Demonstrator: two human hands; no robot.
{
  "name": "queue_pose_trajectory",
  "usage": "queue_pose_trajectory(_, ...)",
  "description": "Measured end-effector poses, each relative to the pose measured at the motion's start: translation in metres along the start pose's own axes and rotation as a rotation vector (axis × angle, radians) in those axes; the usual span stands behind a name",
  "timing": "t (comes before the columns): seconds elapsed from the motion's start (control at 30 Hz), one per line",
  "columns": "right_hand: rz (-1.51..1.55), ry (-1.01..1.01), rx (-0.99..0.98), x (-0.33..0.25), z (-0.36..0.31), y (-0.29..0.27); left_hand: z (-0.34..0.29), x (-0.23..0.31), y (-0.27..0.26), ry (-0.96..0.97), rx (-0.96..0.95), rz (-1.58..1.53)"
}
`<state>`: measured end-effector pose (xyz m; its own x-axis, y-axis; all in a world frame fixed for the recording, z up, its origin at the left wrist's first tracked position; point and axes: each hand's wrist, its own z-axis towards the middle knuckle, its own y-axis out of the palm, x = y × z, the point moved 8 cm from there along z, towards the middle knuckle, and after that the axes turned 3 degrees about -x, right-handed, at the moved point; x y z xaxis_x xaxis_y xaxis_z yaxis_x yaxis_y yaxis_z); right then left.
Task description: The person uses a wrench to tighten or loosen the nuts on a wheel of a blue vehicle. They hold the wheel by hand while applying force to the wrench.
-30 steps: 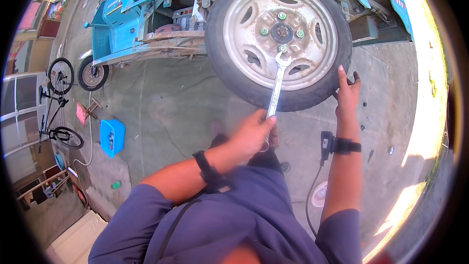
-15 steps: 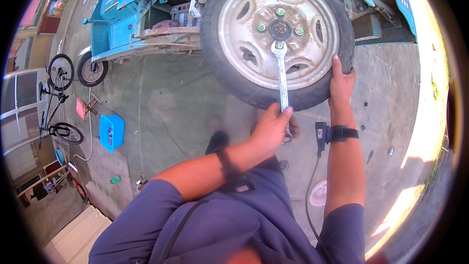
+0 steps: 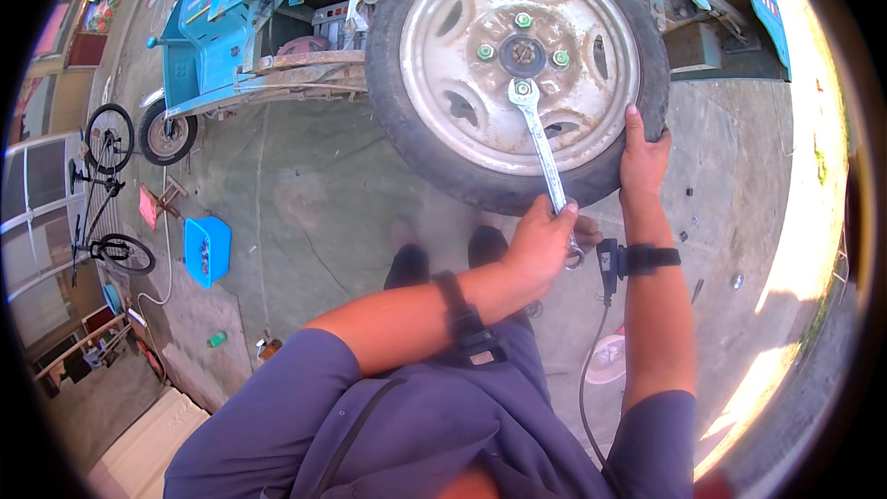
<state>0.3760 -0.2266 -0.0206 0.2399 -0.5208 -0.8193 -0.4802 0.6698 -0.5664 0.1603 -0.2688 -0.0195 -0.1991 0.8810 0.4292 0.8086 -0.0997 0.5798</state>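
My left hand (image 3: 543,238) is closed around the lower shank of a silver combination wrench (image 3: 545,150). The wrench's open end sits around the lowest wheel nut (image 3: 523,88), and its ring end pokes out below my fingers. The nut belongs to a rusty silver wheel rim (image 3: 434,111) with green-marked nuts around a dark hub (image 3: 523,55). My right hand (image 3: 643,163) grips the black tyre (image 3: 425,162) at its lower right edge, thumb on the front face and fingers partly hidden behind. The wheel is mounted on a light-blue cargo tricycle (image 3: 208,65).
On the concrete floor to the left are a blue basin (image 3: 206,251) with small items, a stool with a pink top (image 3: 149,208) and a green bottle (image 3: 217,339). A bicycle (image 3: 111,187) stands beyond. A pink bowl (image 3: 606,360) lies near my right arm, where a cable (image 3: 584,388) hangs.
My left hand has swung the wrench's lower end to the right, with its jaw still around the nut. My right hand keeps its place on the tyre.
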Motion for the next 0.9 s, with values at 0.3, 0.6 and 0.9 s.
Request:
queue_pose_trajectory(0.3,0.040,-0.011,-0.069,0.001,0.004,0.003,0.010,-0.007,0.015,-0.023,-0.036,-0.177)
queue_pose_trajectory(0.6,0.031,-0.044,-0.113,-0.004,0.014,0.005,-0.026,0.028,-0.077,-0.132,-0.032,0.172)
queue_pose_trajectory(0.9,0.009,-0.045,-0.110,-0.012,0.015,0.000,-0.046,0.215,-0.190,0.314,0.203,0.440)
